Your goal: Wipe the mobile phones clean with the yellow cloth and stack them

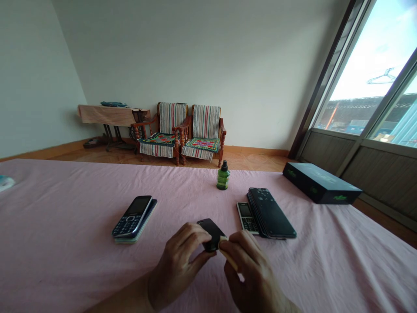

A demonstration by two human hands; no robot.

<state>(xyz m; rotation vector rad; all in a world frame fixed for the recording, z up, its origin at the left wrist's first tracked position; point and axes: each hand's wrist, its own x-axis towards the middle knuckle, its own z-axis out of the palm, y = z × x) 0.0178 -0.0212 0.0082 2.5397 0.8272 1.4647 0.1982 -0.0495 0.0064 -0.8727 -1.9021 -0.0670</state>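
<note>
Thumb and fingers of my left hand point(182, 257) grip a small black phone point(212, 232), held just above the pink cloth point(74, 265). My right hand point(252, 269) is closed on a pale yellow piece point(232, 260), which meets the phone's right edge. Most of that piece is hidden in the fingers, so its kind is unclear. To the left, a dark keypad phone point(133, 217) lies on top of another phone. On the right are a stack of black phones point(272, 213) and a small keypad phone point(247, 217) against its left side.
A green spray bottle point(223, 176) stands beyond my hands. Farther right lies a flat black box point(322, 182). Two wooden chairs point(202, 130) and a covered side table point(107, 115) are by the far wall. At the left edge is part of a white and teal item point(5, 182).
</note>
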